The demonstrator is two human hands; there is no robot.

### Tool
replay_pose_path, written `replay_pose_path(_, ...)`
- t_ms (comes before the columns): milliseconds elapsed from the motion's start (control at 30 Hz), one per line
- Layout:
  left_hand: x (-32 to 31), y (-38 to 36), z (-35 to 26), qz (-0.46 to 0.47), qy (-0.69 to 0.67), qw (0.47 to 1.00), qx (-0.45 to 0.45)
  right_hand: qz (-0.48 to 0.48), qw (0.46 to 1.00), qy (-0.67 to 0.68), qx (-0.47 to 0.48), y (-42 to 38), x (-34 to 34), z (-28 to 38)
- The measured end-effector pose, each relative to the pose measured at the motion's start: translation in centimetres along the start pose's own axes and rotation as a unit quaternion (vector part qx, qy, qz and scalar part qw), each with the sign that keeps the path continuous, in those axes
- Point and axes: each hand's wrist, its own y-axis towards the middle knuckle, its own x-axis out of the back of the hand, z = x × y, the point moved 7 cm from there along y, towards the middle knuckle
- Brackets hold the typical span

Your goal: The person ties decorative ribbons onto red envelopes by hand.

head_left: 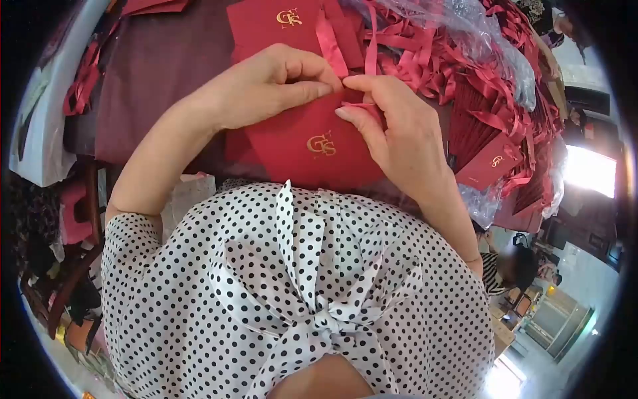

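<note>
A red card bag with a gold monogram (pixel 292 146) lies in front of me, overlapping other red bags (pixel 256 26). My left hand (pixel 276 86) is at its upper edge, thumb and fingers pinched together; what is between them is too small to make out. Beside it, my right hand (pixel 399 126) grips a red ribbon (pixel 370 46) at the bag's top, with a fold of ribbon between thumb and fingers. The fingertips of both hands nearly touch. Another strip of red ribbon (pixel 330 43) runs upward between the hands.
A large heap of red ribboned bags (pixel 492 113) and clear plastic wrap (pixel 458 20) fills the right side of the dark red table (pixel 159 73). More red ribbon (pixel 83 83) lies at the left edge. Another person (pixel 512 266) is at the lower right.
</note>
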Motion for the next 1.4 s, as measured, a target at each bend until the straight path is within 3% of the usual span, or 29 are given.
replay_pose_path(67,-0.4,-0.1,0.5,0.087,0.067,0.992,0.067,0.005,0.998,-0.038,0.059,-0.4,-0.2,0.2)
replay_pose_path(233,-1.1,0.9,0.4,0.168,0.146,0.972,0.081,0.026,0.998,-0.031,0.056,-0.6,0.1,-0.1)
replay_pose_path(300,-2.0,1.3,-1.5,0.163,0.34,0.922,-0.086,0.038,0.997,-0.042,0.053,-0.5,0.3,-0.6)
replay_pose_path(400,-1.0,0.4,-4.2,0.069,0.406,0.894,-0.179,0.052,0.997,-0.015,0.061,-0.7,0.9,-1.3)
replay_pose_path(467,3.1,-0.2,-3.8,-0.037,0.272,0.96,-0.044,0.055,0.997,-0.017,0.041,-0.9,1.4,-2.1)
replay_pose_path(567,4.1,-1.2,-2.8,-0.126,0.314,0.941,0.009,0.038,0.998,0.028,0.034,-1.2,1.1,-2.9)
replay_pose_path(633,2.2,-2.1,-4.4,-0.208,0.361,0.901,-0.119,0.031,0.998,0.031,0.041,-1.1,1.1,-3.0)
replay_pose_path(667,2.4,-2.9,-3.5,-0.251,0.261,0.919,-0.157,0.023,0.998,0.034,0.051,-1.0,1.2,-2.9)
replay_pose_path(733,-0.4,-3.8,-4.7,-0.133,0.393,0.889,-0.194,0.023,0.998,0.039,0.043,-1.2,1.1,-3.4)
replay_pose_path(767,-1.7,-3.5,-4.0,-0.015,0.466,0.87,-0.16,0.028,0.998,0.043,0.033,-1.3,1.1,-3.7)
replay_pose_path(800,-1.9,-3.7,-2.9,-0.028,0.438,0.888,-0.137,0.027,0.998,0.041,0.032,-1.5,1.8,-3.4)
replay_pose_path(867,-1.2,-3.8,-2.3,-0.046,0.417,0.901,-0.115,0.116,0.976,0.133,-0.125,-2.3,2.4,-4.7)
replay_pose_path(900,-0.6,-3.9,-2.1,-0.065,0.397,0.911,-0.091,0.084,0.987,0.1,-0.092,-2.8,3.6,-5.2)
replay_pose_path(967,-0.2,-3.7,-2.0,-0.082,0.4,0.909,-0.084,0.013,0.982,0.187,0.005,-4.1,6.1,-6.1)
replay_pose_path(1033,0.1,-3.5,-1.9,-0.096,0.395,0.909,-0.091,-0.034,0.959,0.281,0.027,-6.5,9.5,-6.0)
replay_pose_path(1100,0.2,-3.1,-1.8,-0.11,0.378,0.915,-0.084,-0.046,0.855,0.512,0.066,-7.7,10.1,-4.9)
replay_pose_path(1167,0.2,-2.5,-1.7,-0.118,0.361,0.922,-0.077,0.096,0.786,0.579,0.193,-7.5,10.8,-3.8)
replay_pose_path(1200,0.3,-2.3,-1.7,-0.125,0.358,0.921,-0.083,0.183,0.754,0.594,0.211,-7.4,10.7,-3.0)
replay_pose_path(1233,0.3,-2.1,-1.9,-0.132,0.357,0.921,-0.089,0.183,0.754,0.595,0.211,-7.7,10.8,-3.0)
replay_pose_path(1300,-0.3,-1.6,-2.3,-0.135,0.343,0.927,-0.068,0.094,0.838,0.495,0.208,-8.2,11.3,-3.0)
replay_pose_path(1333,-0.6,-1.4,-2.3,-0.138,0.328,0.933,-0.048,0.051,0.866,0.474,0.153,-7.4,10.9,-2.6)
replay_pose_path(1400,-0.7,-1.1,-1.9,-0.13,0.313,0.94,-0.029,-0.022,0.961,0.248,0.124,-6.0,10.7,-0.4)
